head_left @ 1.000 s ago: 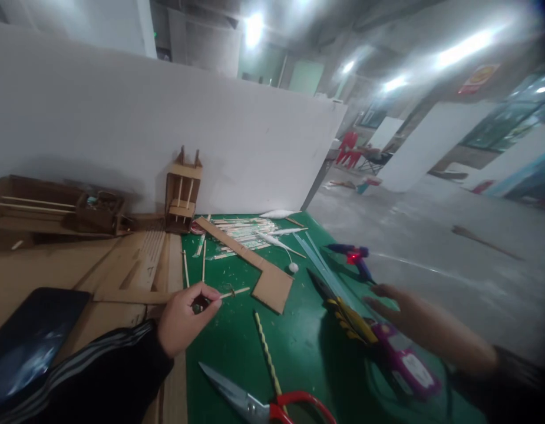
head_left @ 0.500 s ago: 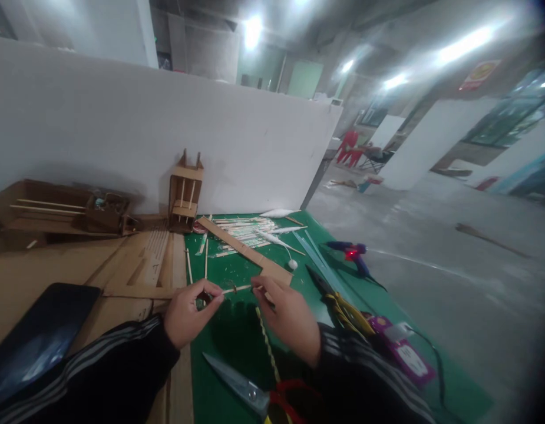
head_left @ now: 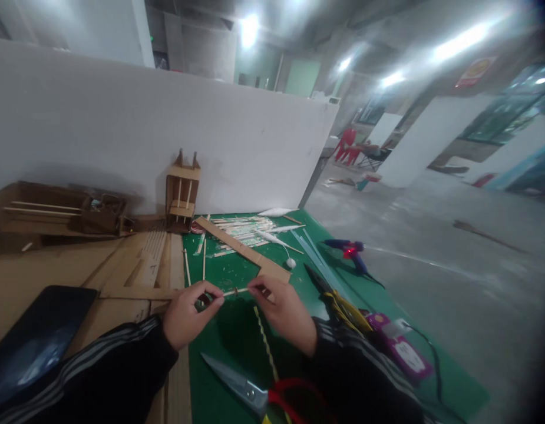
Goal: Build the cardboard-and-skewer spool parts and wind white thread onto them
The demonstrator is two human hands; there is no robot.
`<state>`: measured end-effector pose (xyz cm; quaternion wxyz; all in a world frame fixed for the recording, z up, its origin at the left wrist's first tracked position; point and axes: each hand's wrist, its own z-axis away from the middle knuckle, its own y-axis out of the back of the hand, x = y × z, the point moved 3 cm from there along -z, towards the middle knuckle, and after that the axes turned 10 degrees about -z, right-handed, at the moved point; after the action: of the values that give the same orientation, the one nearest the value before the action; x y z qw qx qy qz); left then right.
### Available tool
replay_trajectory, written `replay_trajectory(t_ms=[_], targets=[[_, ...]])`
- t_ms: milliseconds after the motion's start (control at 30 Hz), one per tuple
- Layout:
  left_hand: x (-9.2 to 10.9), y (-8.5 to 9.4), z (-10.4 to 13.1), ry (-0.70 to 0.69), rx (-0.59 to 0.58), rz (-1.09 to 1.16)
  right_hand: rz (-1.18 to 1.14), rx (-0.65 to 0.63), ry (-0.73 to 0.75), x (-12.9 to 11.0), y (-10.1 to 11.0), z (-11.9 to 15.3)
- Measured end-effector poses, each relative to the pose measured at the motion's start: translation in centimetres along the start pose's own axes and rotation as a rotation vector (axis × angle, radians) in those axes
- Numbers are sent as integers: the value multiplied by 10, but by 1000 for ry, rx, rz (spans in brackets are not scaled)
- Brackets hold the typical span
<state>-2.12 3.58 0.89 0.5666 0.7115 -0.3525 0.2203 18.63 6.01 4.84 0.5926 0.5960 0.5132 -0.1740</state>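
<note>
Between my two hands a thin wooden stick [head_left: 229, 293] is held level above the green tabletop. A small brown piece [head_left: 235, 291] sits around the middle of the stick; its exact kind is too small to tell. My left hand [head_left: 187, 312] pinches the stick's left end between thumb and fingers. The right end is pinched by my right hand [head_left: 284, 309]. Below the hands lie a twisted, pale yellow rod [head_left: 264, 338] and large scissors [head_left: 241, 383] with red handles, blades pointing left.
Cardboard sheets [head_left: 91, 265] and a black phone [head_left: 38, 341] lie left. Cardboard structures [head_left: 182, 200] stand by the white partition [head_left: 166, 118]. Beyond the hands are bundled sticks [head_left: 241, 229]. On the right are pliers [head_left: 338, 306], a glue gun [head_left: 349, 247] and a purple-and-white item [head_left: 409, 356].
The view has shifted very slightly. The right hand has moved a little left along with it, and the brown piece on the stick looks turned. Both hands keep their pinch.
</note>
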Motion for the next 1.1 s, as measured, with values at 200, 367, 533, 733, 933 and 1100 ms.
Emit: replay_trajectory(t_ms=[200,367,533,733,933,1100], targets=[[1,0,-2,10,-18,-28,-170,40,-75,-1,7,-11],[3,1,-3,6,-31,-39,-253,84,-85,8,15,-27],[7,2,-2,-13,-65,-49,-252,119,-76,17,32,-45],[5,0,-3,-21,-94,-68,-181,144,-52,19,41,-59],[6,-3,1,-24,-137,-104,-130,195,-8,25,47,-70],[5,3,-18,19,-176,-179,-122,269,13,28,62,-78]])
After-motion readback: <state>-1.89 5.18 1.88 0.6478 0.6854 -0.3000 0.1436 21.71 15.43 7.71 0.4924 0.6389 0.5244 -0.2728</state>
